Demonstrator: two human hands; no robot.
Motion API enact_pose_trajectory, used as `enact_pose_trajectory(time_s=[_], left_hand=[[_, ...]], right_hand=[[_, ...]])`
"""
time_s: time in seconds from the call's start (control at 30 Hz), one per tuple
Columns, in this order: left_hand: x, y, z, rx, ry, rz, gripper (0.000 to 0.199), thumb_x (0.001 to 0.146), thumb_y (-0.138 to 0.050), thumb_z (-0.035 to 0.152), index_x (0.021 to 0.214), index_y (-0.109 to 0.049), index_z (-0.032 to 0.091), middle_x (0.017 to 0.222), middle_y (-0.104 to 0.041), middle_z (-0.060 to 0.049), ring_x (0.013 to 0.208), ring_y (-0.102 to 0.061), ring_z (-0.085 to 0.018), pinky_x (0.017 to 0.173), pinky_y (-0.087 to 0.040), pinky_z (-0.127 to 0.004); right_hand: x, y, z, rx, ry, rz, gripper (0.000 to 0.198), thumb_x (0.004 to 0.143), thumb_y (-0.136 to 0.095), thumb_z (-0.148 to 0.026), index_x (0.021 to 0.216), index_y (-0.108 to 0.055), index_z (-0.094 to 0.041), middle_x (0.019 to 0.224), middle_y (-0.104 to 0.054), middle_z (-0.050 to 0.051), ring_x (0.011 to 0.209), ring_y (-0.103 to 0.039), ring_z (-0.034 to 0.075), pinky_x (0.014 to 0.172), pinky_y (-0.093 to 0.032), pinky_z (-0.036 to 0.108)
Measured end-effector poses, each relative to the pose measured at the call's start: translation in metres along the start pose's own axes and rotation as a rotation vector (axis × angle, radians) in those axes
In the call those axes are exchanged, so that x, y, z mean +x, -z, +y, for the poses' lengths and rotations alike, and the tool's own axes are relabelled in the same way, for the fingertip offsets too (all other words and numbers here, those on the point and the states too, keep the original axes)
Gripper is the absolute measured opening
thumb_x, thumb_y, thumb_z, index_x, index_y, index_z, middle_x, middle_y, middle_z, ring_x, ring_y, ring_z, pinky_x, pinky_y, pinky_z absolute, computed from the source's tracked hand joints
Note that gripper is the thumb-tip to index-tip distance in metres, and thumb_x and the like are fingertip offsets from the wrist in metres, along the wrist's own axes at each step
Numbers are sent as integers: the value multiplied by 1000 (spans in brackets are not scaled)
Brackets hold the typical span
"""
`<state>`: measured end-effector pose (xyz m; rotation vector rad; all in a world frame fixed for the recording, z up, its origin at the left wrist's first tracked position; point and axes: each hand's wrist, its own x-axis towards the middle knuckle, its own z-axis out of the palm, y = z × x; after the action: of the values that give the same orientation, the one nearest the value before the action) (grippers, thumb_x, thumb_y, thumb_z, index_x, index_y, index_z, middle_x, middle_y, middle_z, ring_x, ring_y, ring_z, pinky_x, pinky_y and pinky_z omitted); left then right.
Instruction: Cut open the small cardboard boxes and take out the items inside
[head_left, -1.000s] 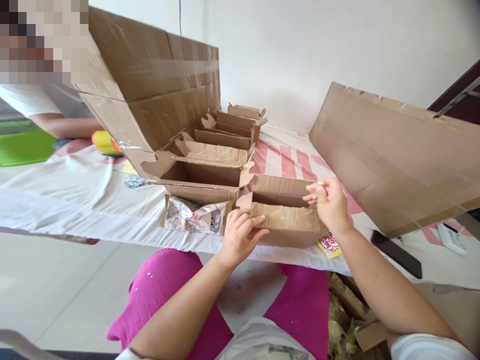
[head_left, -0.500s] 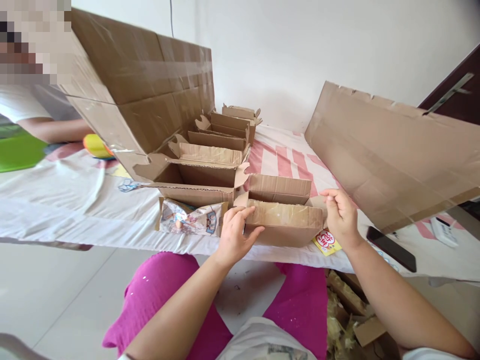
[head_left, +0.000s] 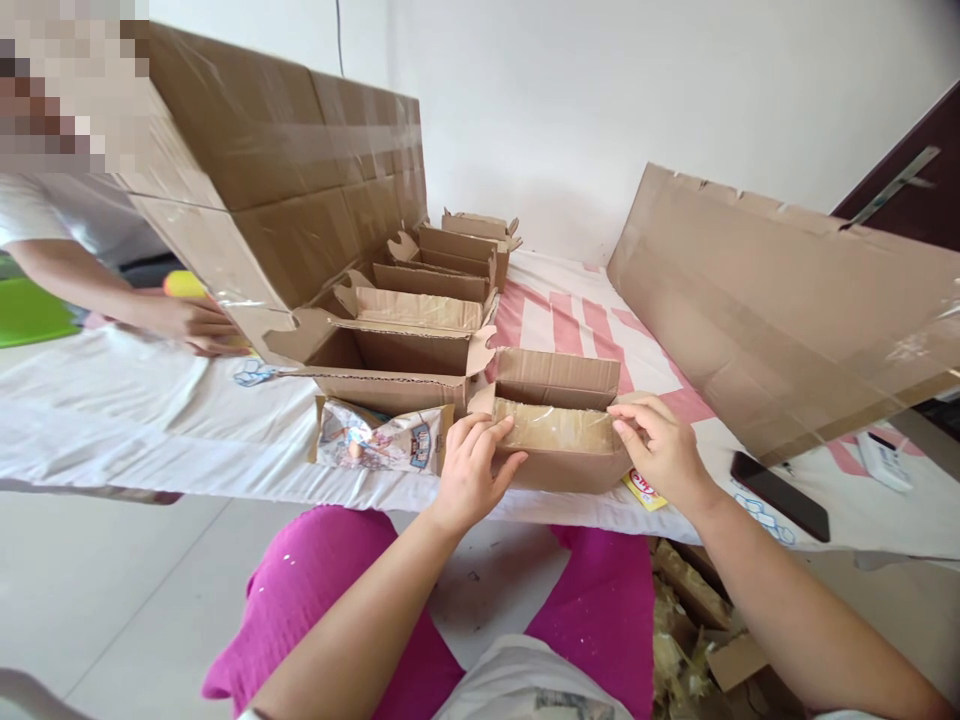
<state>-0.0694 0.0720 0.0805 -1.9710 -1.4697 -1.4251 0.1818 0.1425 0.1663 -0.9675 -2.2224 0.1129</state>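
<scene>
A small open cardboard box (head_left: 562, 472) sits at the table's front edge, with clear tape on its folded front flap. My left hand (head_left: 474, 462) holds its front left corner, fingers bent over the flap and thumb against the front. At the right end, my right hand (head_left: 664, 448) pinches the top edge of the box between thumb and fingers. A shiny printed packet (head_left: 379, 437) lies left of my left hand. Below my right hand, a yellow card (head_left: 643, 492) with red print is partly hidden by the box.
Several open boxes (head_left: 390, 388) form a row beside a tall stack of taped cartons (head_left: 300, 170). A large cardboard panel (head_left: 780, 310) leans at right, near a black phone (head_left: 780, 495). Another person's hand (head_left: 199, 322) is at left. Cardboard scraps (head_left: 739, 660) lie below the table.
My right hand has moved left from the box's side flap to its top edge. My left hand stays at the corner. The other person's hand has come forward beside the cartons.
</scene>
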Motion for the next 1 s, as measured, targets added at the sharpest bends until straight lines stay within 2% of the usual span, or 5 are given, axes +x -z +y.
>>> enact_pose_trajectory(time_s=[0.1, 0.3, 0.47, 0.63, 1.0], left_hand=[[0, -1, 0, -3, -3, -3, 42, 84, -65, 28, 123, -52, 17, 98, -65, -10, 106, -55, -28, 90, -47, -45], [-1, 0, 0, -2, -2, -2, 42, 85, -64, 30, 123, -53, 18, 98, -64, -10, 105, -56, -29, 89, -48, -45], [0, 0, 0, 2, -13, -4, 42, 85, -64, 30, 123, -52, 18, 99, -64, -11, 106, -55, -28, 90, -47, -45], [-1, 0, -1, -6, -12, -14, 43, 85, -65, 30, 124, -52, 18, 98, -64, -10, 105, -55, -28, 90, -47, -45], [2, 2, 0, -4, -32, -11, 42, 84, -66, 30, 122, -52, 17, 97, -64, -10, 104, -55, -28, 89, -47, -44]], right_hand=[[7, -3, 2, -38, 22, -40, 18, 91, -49, -23, 103, -64, -23, 102, -66, 7, 98, -61, 23, 84, -51, 42], [29, -11, 6, -54, 53, -152, 15, 88, -54, -19, 98, -65, -22, 93, -68, 5, 89, -62, 21, 80, -50, 39], [41, -10, 1, -53, 79, -280, 14, 86, -52, -14, 80, -61, -22, 83, -65, 2, 80, -59, 19, 72, -46, 34], [40, -11, 0, -74, 128, -277, 16, 86, -47, -10, 77, -55, -21, 78, -61, 2, 75, -57, 17, 69, -43, 31], [32, -12, 10, -58, 238, -279, 17, 88, -43, -8, 80, -49, -21, 81, -58, 3, 77, -53, 18, 70, -42, 32]])
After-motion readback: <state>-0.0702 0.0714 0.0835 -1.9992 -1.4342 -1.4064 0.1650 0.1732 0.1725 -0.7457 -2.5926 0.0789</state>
